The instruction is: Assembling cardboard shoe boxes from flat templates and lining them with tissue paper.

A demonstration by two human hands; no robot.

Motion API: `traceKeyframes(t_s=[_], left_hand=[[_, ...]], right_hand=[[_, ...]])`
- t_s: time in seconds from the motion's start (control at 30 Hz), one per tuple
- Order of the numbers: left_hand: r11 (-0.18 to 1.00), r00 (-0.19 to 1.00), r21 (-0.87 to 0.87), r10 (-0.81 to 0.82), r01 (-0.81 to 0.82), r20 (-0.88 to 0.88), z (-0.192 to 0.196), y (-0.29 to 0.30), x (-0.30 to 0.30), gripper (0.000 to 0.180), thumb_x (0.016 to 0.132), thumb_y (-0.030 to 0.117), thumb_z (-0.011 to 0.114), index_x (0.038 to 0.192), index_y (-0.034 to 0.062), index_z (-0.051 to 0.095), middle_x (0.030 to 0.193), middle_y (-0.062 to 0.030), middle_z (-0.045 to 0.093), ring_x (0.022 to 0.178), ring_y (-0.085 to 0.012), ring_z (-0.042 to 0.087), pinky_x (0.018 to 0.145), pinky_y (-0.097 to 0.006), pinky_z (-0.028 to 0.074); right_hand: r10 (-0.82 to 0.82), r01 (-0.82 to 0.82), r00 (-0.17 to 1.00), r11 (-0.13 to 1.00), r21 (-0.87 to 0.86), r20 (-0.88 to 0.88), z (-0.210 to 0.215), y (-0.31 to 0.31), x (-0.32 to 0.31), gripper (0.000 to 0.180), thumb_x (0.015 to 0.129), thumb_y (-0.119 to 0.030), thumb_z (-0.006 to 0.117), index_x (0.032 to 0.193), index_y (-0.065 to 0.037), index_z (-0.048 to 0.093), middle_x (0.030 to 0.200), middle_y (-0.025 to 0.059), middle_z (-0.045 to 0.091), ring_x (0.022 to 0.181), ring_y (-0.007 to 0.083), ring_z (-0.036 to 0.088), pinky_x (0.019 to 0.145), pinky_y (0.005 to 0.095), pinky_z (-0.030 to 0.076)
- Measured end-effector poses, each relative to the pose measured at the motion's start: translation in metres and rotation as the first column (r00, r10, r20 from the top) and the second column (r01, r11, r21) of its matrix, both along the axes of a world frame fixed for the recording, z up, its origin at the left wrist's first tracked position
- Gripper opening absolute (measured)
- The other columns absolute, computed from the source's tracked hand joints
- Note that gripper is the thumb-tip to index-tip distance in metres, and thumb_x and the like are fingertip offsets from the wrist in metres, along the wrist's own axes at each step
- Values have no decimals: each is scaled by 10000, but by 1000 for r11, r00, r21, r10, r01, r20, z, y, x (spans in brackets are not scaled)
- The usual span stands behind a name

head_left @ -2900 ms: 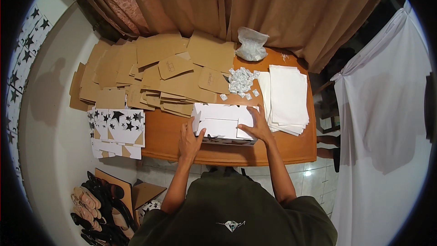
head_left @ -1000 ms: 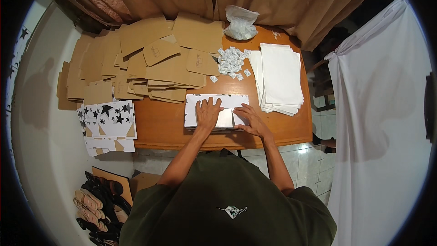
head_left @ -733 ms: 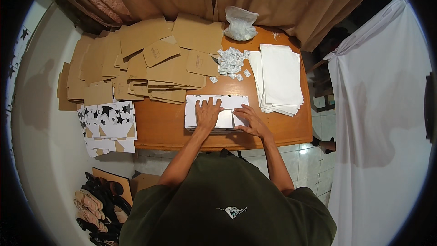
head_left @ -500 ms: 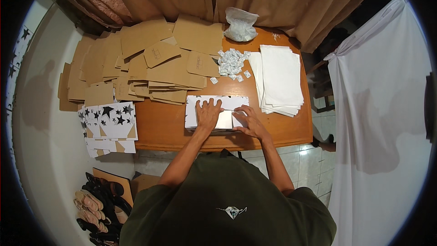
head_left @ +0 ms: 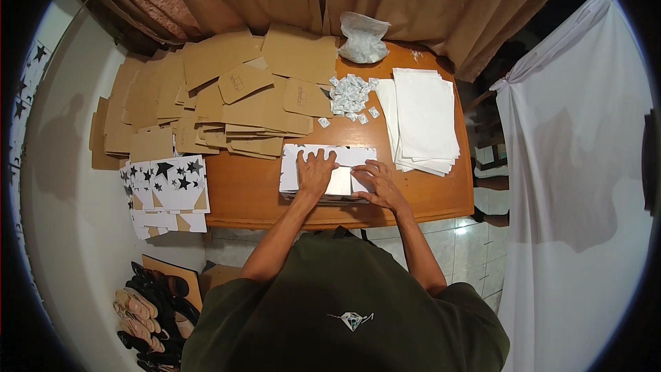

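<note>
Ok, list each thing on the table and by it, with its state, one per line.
White box: flat on the wooden table, pressed under both hands.
Left hand: palm down on the box.
Right hand: flat on the box's right part.
Brown cardboard blanks: unfolded, spread in overlapping piles.
Star-printed blanks: flat, stacked at the table's left edge.
White sheets: neatly stacked.
Small white packets: loose heap.
Plastic bag: crumpled, open or shut unclear.
</note>
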State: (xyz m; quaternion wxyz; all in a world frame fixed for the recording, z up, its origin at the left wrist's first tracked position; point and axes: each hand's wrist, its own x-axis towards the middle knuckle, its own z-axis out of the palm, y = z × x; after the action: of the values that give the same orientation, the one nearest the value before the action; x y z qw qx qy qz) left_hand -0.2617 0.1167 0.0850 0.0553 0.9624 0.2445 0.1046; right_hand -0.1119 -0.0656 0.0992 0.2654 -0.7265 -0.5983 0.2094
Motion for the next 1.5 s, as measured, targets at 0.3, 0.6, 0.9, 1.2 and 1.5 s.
traceKeyframes(t_s=[0.3,0.6,0.9,1.2,1.5], left_hand=[[1000,1000,4,13,-13,-13,-7,-1,-1,323,938,381,636,1127,122,674,975,-113,679,902,-297,676,981,-572,377],[999,999,-7,34,-35,-42,-4,-4,-5,363,906,403,667,1145,129,677,998,-97,678,954,-284,664,988,-559,373],[894,950,-447,175,-42,260,38,9,-48,383,947,301,671,1255,73,651,1118,-142,667,1068,-340,621,998,-550,386],[845,949,-507,280,-172,144,12,3,-116,664,873,349,738,1424,60,507,1434,-249,504,1318,-430,486,1116,-488,398],[820,936,-553,297,-148,190,9,-7,-116,566,900,334,730,1401,125,572,1463,-275,478,1373,-474,427,1123,-509,397]], right_hand=[[-49,56,994,996,-69,98,4,-1,-12,590,831,-487,755,1323,-170,676,1456,116,474,1364,355,341,1121,518,280],[-115,115,970,993,14,215,0,4,-23,568,857,-481,737,1340,-192,668,1559,225,322,1412,410,284,1152,538,255],[-147,149,975,989,1,167,-20,-4,-21,430,910,-399,699,1261,-154,652,1507,158,427,1402,398,327,1144,556,236],[-70,155,950,952,-263,306,24,43,-25,692,824,-471,754,1365,-119,505,1403,142,493,1355,381,382,1101,659,240],[79,-69,951,997,-42,300,-15,130,-62,646,828,-401,783,1375,-165,536,1380,128,521,1337,325,452,1105,649,272]])
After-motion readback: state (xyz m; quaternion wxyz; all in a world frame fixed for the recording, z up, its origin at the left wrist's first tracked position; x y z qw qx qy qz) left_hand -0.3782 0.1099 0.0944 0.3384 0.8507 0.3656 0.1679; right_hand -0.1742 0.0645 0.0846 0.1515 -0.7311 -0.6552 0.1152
